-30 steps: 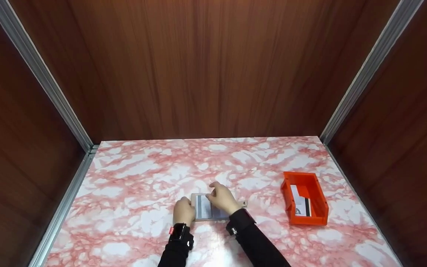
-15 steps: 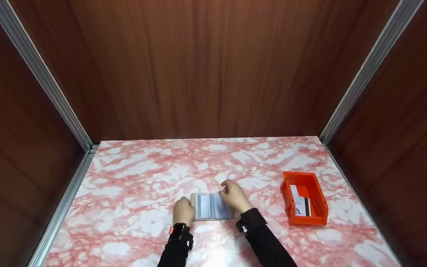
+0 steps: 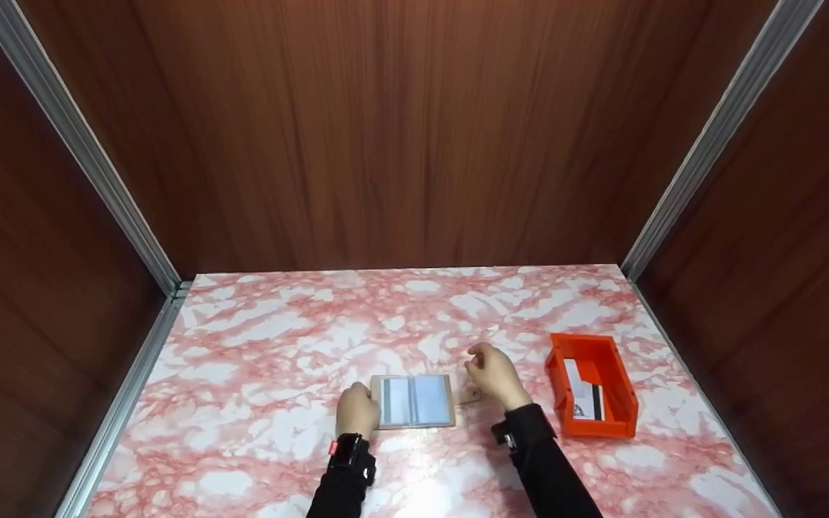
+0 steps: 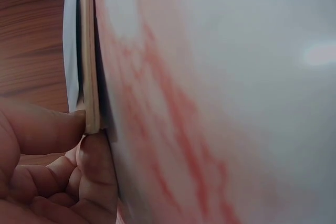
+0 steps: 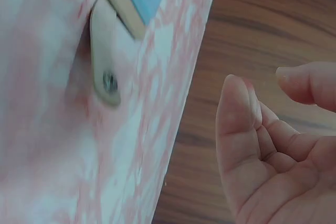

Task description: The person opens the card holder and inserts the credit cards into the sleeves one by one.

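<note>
A beige card holder (image 3: 414, 403) lies spread on the table, its clear bluish sleeves facing up. My left hand (image 3: 357, 410) pinches its left cover edge; in the left wrist view the thumb (image 4: 50, 132) is on the sleeve side and a curled finger is underneath. From the holder's right side a strap with a metal snap (image 5: 107, 72) sticks out over the table. Up and right of that strap hovers my right hand (image 3: 494, 374), apart from the holder. Its thumb and bent index finger have a gap between them with nothing in it.
An orange bin (image 3: 619, 381) stands right of my right hand, with white cards (image 3: 582, 392) lying in its left part. Brown wood-grain panels (image 3: 400, 144) rise behind the pink-and-white table (image 3: 256, 345) and at both sides, joined by metal rails.
My right hand has moved right, off the card holder, uncovering its right sleeve and strap. The left hand has stayed on the left edge.
</note>
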